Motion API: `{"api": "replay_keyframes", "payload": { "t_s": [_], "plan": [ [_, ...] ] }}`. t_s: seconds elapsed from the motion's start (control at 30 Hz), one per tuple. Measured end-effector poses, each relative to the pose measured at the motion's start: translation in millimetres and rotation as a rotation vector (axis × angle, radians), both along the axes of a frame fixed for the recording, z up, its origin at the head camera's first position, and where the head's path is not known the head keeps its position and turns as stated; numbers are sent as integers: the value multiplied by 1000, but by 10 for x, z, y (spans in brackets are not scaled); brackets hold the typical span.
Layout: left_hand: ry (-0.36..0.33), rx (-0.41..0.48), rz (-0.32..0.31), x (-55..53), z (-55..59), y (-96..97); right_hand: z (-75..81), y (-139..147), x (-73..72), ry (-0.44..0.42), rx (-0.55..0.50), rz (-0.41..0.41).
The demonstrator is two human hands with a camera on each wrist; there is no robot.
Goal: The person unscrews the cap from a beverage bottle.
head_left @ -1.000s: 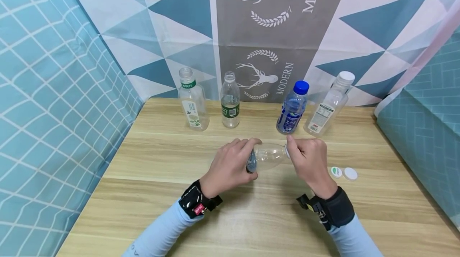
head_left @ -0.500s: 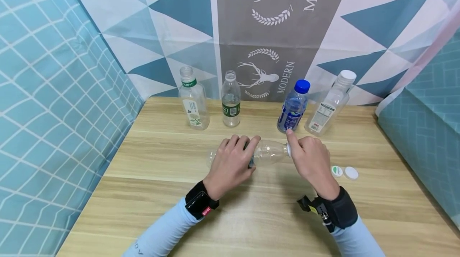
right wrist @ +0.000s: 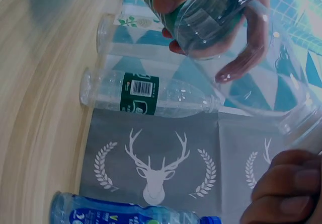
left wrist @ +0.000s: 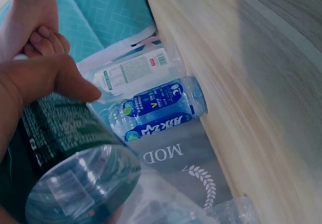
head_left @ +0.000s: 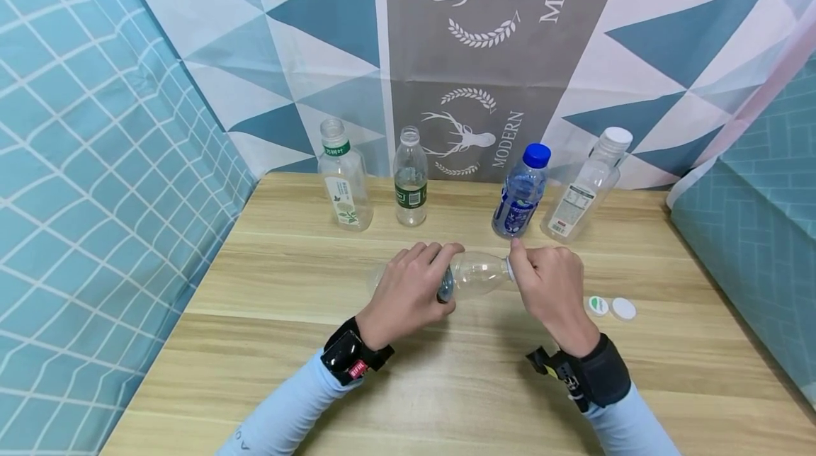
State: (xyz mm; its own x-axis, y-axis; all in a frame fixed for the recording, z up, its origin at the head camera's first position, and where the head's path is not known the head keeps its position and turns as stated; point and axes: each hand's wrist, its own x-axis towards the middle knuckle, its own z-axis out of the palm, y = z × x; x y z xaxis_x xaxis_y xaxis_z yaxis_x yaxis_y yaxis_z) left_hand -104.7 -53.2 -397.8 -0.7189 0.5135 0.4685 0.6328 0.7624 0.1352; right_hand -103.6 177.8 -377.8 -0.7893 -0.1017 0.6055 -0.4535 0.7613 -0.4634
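Observation:
A clear plastic bottle point(head_left: 481, 274) with a dark green label point(left wrist: 70, 128) lies sideways between my two hands, over the middle of the wooden table. My left hand point(head_left: 408, 293) grips it around the label, with fingers over the top and the thumb on the near side. At the neck end, my right hand point(head_left: 550, 286) has its fingers curled around the white cap point(head_left: 510, 269), which they mostly cover. The right wrist view shows the clear shoulder of the bottle point(right wrist: 282, 78) running toward the right hand's curled fingers point(right wrist: 287, 194).
Two uncapped bottles, one square point(head_left: 347, 190) and one green-labelled point(head_left: 410, 187), stand at the back left. A blue-capped bottle point(head_left: 519, 194) and a white-capped bottle point(head_left: 579, 194) stand at the back right. Two white caps point(head_left: 597, 306) lie right of my right hand. Patterned cloth point(head_left: 472, 88) hangs behind.
My left hand tilts slightly on the bottle and back again, and the label shows differently past its fingers. The right hand stays at the cap with a small shift. The standing bottles keep their places.

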Motion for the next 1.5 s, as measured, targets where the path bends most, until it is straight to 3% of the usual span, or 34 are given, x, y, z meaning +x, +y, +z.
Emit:
{"api": "replay_keyframes", "payload": {
  "t_s": [0.17, 0.27, 0.33, 0.5, 0.6, 0.7, 0.8, 1.0, 1.1, 1.23, 1.37, 1.5],
  "plan": [
    [-116, 54, -56, -20, 18, -15, 11, 31, -21, 191, 72, 84],
    [-128, 58, -57, -29, 6, -21, 25, 45, -28, 200, 120, 90],
    [-84, 30, -34, -25, -9, -22, 41, 41, -10, 88, 131, 53],
    [123, -102, 76, -6, -55, 1, 101, 1, 21, -402, 102, -97],
    [194, -141, 116, -4, -76, 13, 101, -11, -1, -503, 95, -131],
    [203, -131, 116, -2, -79, 13, 78, -15, -5, -458, 77, -135],
    [158, -98, 91, 0, -65, 9, 52, -18, -1, -342, 38, -121],
    [-50, 22, -16, -4, -2, -17, 28, 17, -12, 71, 95, 9],
    [-110, 68, -49, -13, 14, -25, 55, 46, -31, 195, 143, 75],
    [-56, 53, -10, -30, 2, -27, 95, 65, -31, 124, 120, 89],
    [52, 0, 54, -28, -18, -19, 120, 59, -14, -46, 33, 30],
    [137, -40, 89, -14, -33, -11, 146, 38, 8, -223, 9, -62]
  ]
}}
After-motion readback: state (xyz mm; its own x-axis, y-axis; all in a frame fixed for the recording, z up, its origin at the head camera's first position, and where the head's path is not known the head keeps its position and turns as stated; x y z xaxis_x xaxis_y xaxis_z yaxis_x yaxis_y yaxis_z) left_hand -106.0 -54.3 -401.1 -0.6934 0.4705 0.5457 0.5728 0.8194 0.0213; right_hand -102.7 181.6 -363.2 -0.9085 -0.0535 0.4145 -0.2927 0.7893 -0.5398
